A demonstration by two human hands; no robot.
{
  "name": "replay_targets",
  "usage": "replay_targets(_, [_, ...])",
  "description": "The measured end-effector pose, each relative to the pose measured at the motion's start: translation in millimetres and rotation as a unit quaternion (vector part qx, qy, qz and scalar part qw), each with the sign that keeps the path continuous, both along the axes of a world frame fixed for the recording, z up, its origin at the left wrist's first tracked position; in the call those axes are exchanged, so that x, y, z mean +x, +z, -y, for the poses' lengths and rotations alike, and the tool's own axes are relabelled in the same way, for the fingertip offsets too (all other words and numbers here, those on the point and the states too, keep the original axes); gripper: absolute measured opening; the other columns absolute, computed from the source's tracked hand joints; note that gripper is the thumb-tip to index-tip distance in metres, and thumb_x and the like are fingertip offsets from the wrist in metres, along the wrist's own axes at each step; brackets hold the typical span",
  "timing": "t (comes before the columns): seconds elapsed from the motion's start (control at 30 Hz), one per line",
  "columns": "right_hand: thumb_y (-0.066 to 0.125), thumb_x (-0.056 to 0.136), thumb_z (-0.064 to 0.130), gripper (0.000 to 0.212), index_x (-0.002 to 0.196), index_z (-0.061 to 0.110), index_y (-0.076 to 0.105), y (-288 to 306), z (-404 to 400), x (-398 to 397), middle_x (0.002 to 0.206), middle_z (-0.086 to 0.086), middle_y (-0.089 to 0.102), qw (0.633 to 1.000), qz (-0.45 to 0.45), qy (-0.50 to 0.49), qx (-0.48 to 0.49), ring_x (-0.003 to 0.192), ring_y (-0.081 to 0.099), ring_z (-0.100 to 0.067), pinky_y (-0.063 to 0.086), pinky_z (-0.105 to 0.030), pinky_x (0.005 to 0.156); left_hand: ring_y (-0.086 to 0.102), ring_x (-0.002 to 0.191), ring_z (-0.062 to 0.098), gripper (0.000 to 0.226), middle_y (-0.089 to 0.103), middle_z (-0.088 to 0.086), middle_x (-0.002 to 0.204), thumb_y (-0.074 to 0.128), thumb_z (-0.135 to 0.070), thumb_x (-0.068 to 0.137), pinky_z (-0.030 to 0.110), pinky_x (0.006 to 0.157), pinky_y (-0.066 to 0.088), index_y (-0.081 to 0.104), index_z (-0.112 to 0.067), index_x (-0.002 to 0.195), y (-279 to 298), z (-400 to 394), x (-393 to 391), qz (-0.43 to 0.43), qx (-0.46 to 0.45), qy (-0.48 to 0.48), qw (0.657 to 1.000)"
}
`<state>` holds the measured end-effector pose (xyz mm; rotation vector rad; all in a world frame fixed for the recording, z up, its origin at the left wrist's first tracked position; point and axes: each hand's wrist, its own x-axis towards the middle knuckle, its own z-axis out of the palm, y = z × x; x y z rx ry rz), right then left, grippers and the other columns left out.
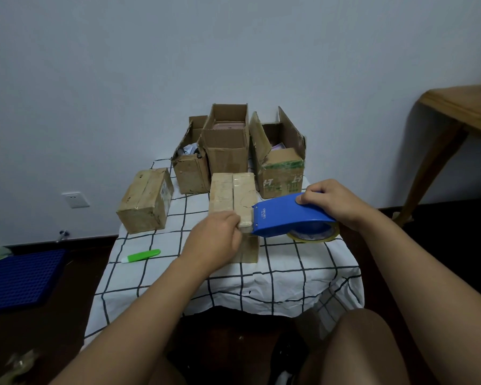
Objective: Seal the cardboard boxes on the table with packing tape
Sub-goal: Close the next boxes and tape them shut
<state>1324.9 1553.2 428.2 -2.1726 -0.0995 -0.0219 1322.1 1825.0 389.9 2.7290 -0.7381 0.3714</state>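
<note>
A closed, tape-covered cardboard box (232, 193) lies in the middle of the checked tablecloth (283, 276). My left hand (215, 240) grips its near end, fingers curled over the front edge. My right hand (335, 202) holds a blue tape dispenser (286, 215) with a roll of clear tape (315, 234); the dispenser's front blade end touches the box's near right corner. A second sealed box (146, 200) sits to the left. Three boxes with open flaps stand at the back: left (190, 169), middle (226, 140), right (281, 162).
A green and white utility knife (141, 256) lies on the cloth near the left edge. A blue grid crate (20, 279) is on the floor at left, a wooden table (461, 109) stands at right. My knees are below the table's front edge.
</note>
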Motion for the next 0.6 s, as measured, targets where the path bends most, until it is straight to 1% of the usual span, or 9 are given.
replay_targets(0.1, [0.065,0.092,0.029,0.044,0.049,0.023,0.059,-2.1,0.4,-0.3,0.051,0.011,0.05,1.0,-0.005,0.004,0.007,0.048,0.047,-0.002,0.036,-0.014,0.051,0.053,0.092,0.017,0.02,0.061,-0.002,0.103,0.047,-0.022,0.089,0.028,0.067,0.041,0.06,-0.016,0.103,-9.1,-1.8,-1.1,0.012,0.007,0.003,1.0])
replay_targets(0.17, [0.065,0.093,0.027,0.044,0.049,0.022,0.058,-3.0,3.4,-0.7,0.051,0.011,0.048,1.0,-0.004,0.004,0.016,0.048,0.045,-0.003,0.035,-0.013,0.05,0.054,0.101,0.019,0.03,0.06,-0.002,0.113,0.049,-0.023,0.087,0.028,0.072,0.043,0.059,-0.018,0.115,-11.9,-3.3,-0.8,0.006,0.012,-0.001,1.0])
replay_targets(0.23, [0.065,0.093,0.027,0.039,0.056,0.018,0.057,-0.5,7.9,-1.6,0.054,0.006,0.047,1.0,0.002,0.006,0.022,0.05,0.043,-0.007,0.035,-0.014,0.05,0.052,0.109,0.018,0.043,0.057,-0.003,0.124,0.049,-0.026,0.087,0.029,0.079,0.046,0.054,-0.023,0.129,-13.4,-3.8,-2.3,-0.002,0.024,-0.008,1.0])
replay_targets(0.27, [0.065,0.093,0.027,0.038,0.058,0.017,0.056,0.9,10.2,-2.1,0.055,0.006,0.046,1.0,0.006,0.008,0.023,0.05,0.043,-0.007,0.035,-0.014,0.049,0.051,0.111,0.017,0.047,0.055,-0.003,0.127,0.049,-0.028,0.087,0.029,0.081,0.047,0.052,-0.026,0.133,-12.8,-3.3,-3.6,-0.006,0.032,-0.009,0.999])
replay_targets(0.43, [0.064,0.092,0.029,0.044,0.049,0.023,0.054,0.0,14.4,-1.8,0.052,0.01,0.044,1.0,0.001,0.019,0.015,0.048,0.041,-0.006,0.034,-0.013,0.048,0.047,0.116,0.016,0.051,0.049,-0.004,0.132,0.047,-0.032,0.086,0.031,0.081,0.05,0.047,-0.03,0.138,-10.2,-3.2,-4.2,-0.017,0.056,-0.002,0.998])
replay_targets(0.6, [0.062,0.081,0.04,0.037,0.049,0.024,0.056,-5.2,33.5,-7.4,0.052,0.01,0.043,1.0,-0.004,-0.003,0.028,0.05,0.041,-0.006,0.033,-0.022,0.054,0.047,0.121,0.021,0.051,0.048,0.002,0.137,0.053,-0.029,0.084,0.035,0.083,0.05,0.051,-0.023,0.135,-10.0,-1.8,-10.1,0.0,0.068,-0.006,0.998])
